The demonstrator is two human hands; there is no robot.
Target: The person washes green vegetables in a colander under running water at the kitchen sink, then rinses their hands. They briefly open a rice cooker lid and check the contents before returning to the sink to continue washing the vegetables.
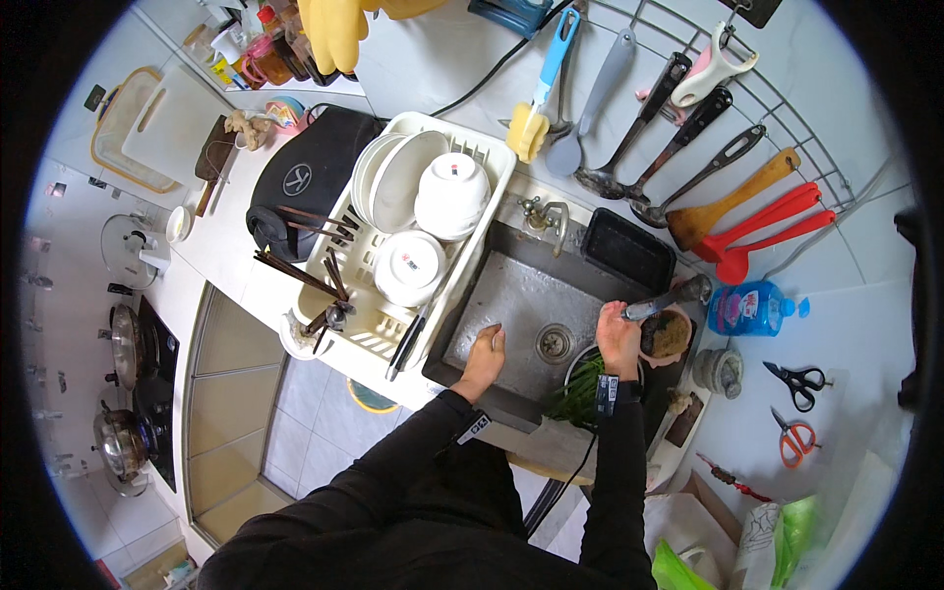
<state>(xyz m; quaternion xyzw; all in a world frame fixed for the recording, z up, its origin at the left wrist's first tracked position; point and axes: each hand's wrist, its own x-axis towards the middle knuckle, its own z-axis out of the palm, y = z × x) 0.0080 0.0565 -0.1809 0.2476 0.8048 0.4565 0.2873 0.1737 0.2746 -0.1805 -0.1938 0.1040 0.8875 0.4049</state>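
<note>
My left hand (483, 358) hovers over the left front of the stainless steel sink (509, 295), loosely curled, with nothing visible in it. At the sink's right side is my right hand (618, 339), its fingertips by the near end of a tool with a dark, rounded far end (670, 296). Whether the fingers grip this tool cannot be told. Beneath the right wrist, green leafy stalks (582, 387) fill a white-rimmed bowl, partly hidden by the arm. A pinkish pot (687, 346) with a brown scrubber inside stands just right of that hand.
A cream dish rack (505, 158) with white bowls (409, 267), plates and chopsticks borders the sink's left. Behind the basin are a tap (546, 214) and a black tray (628, 251). Ladles and spatulas hang above. A blue detergent bottle (748, 308) and a stone mortar (719, 371) stand right.
</note>
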